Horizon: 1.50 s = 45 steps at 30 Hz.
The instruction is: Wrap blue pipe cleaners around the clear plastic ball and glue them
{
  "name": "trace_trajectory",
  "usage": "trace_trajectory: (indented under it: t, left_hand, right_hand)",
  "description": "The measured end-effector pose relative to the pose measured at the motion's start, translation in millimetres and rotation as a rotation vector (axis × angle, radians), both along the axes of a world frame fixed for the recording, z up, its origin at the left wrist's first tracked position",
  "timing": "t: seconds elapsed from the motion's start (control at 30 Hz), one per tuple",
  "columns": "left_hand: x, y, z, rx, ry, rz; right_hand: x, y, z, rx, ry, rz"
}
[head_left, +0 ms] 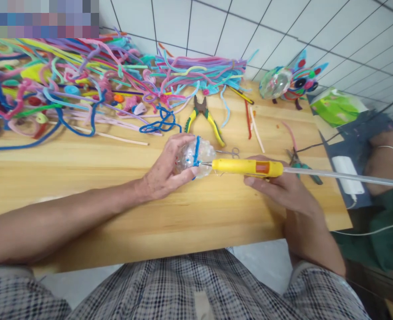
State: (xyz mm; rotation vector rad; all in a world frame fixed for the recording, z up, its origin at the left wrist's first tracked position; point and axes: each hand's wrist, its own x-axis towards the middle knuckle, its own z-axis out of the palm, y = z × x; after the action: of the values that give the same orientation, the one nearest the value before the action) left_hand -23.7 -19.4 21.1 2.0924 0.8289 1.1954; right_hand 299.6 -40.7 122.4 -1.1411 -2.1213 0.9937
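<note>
My left hand (165,171) is wrapped round a clear, bumpy plastic ball (187,156) with a blue pipe cleaner (197,149) across it. In my right hand (283,186) is a yellow hot glue gun (230,166), with a long translucent glue stick (343,176) running out of its back end. The gun's metal tip meets or nearly meets the blue strip near my left thumb. Just behind the ball lie small scissors (234,153), partly hidden. Farther back are yellow-and-green pliers (201,116) with their handles spread.
Piles of coloured pipe cleaners (83,80) cover the table's back left. A finished-looking pipe-cleaner animal (299,82) with a clear body stands at the back right. Green-handled pliers (303,166) and a white power strip (347,174) lie right. Another person's arm (385,155) shows at the right edge.
</note>
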Motion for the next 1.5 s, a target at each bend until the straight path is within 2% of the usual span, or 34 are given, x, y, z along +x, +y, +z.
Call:
trace_trajectory:
  t: [0.3, 0.63, 1.27, 1.5]
  left_hand:
    - [0, 0, -1.6, -0.01, -0.012, -0.01]
    - [-1, -1, 0.9, -0.067, -0.005, -0.021]
    - [-2, 0, -1.5, -0.054, -0.021, -0.039]
    - [0, -3, -0.8, -0.096, -0.038, -0.071]
  right_hand:
    - [-4, 0, -5.0, -0.037, -0.006, -0.025]
    - [-2, 0, 0.8, -0.037, 0.006, -0.01]
    - [-8, 3, -8.8, 0.03, 0.022, -0.011]
    - [-6, 1, -6.0, -0.017, 0.054, -0.029]
